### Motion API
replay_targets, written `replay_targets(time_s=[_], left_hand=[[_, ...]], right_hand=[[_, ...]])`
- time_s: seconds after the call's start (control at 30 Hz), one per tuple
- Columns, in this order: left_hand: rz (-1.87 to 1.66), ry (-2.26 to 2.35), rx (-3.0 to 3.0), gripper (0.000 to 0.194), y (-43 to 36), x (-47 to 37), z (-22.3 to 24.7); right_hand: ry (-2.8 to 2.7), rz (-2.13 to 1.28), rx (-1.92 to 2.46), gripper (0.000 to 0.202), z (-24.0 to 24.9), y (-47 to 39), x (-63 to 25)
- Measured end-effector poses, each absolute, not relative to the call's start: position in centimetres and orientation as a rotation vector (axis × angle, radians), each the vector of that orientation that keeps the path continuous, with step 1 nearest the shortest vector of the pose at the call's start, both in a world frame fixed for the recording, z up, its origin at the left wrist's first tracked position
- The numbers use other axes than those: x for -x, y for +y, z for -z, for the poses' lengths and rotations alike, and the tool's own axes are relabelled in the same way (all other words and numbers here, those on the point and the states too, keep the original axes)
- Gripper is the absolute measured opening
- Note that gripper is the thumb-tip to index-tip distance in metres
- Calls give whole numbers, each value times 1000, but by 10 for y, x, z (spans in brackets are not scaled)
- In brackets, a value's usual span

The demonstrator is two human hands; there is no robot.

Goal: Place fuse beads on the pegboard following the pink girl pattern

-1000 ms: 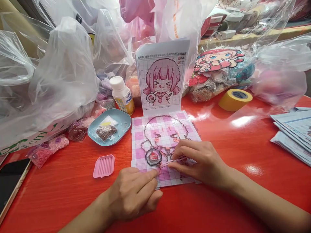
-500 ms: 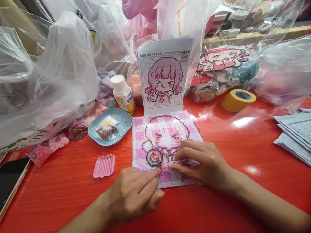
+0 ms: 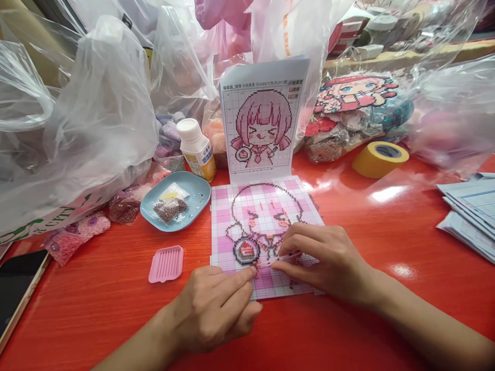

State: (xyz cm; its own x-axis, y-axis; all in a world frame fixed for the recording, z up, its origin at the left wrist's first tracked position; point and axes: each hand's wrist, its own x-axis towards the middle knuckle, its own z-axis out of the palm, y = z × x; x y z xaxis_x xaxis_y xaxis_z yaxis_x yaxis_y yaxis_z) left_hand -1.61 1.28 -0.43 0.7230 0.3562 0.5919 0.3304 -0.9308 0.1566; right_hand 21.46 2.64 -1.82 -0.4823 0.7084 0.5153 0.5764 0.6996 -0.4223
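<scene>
A pegboard (image 3: 224,206) with pink and white checks lies flat, bearing a bead outline of a figure. My right hand (image 3: 320,257) pinches a thin, pale pink tool (image 3: 288,256) over the board's lower right part; it looks like tweezers. The index finger of my left hand (image 3: 222,304) is stretched out, its tip on the board just below the round cake motif (image 3: 246,250). Its other fingers are loosely curled, and nothing shows in them. Behind the board stands a printed chart (image 3: 263,129) of a pink-haired figure.
Left of the board are a blue plate (image 3: 201,198) with small bags, a pink ridged tray (image 3: 166,264), a white-capped bottle (image 3: 197,149) and a phone (image 3: 19,288). Yellow tape (image 3: 380,159) and papers (image 3: 469,206) lie at the right. Plastic bags (image 3: 104,103) crowd the back.
Both hands keep nearly the same pose and place. The whole view has shifted very slightly.
</scene>
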Motion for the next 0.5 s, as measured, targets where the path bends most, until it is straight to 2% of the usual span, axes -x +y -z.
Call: replay_targets(time_s=[0.5], left_hand=[[-993, 592, -2897, 30, 12, 16, 7]], right_hand=[[-2238, -252, 973, 16, 17, 26, -215]])
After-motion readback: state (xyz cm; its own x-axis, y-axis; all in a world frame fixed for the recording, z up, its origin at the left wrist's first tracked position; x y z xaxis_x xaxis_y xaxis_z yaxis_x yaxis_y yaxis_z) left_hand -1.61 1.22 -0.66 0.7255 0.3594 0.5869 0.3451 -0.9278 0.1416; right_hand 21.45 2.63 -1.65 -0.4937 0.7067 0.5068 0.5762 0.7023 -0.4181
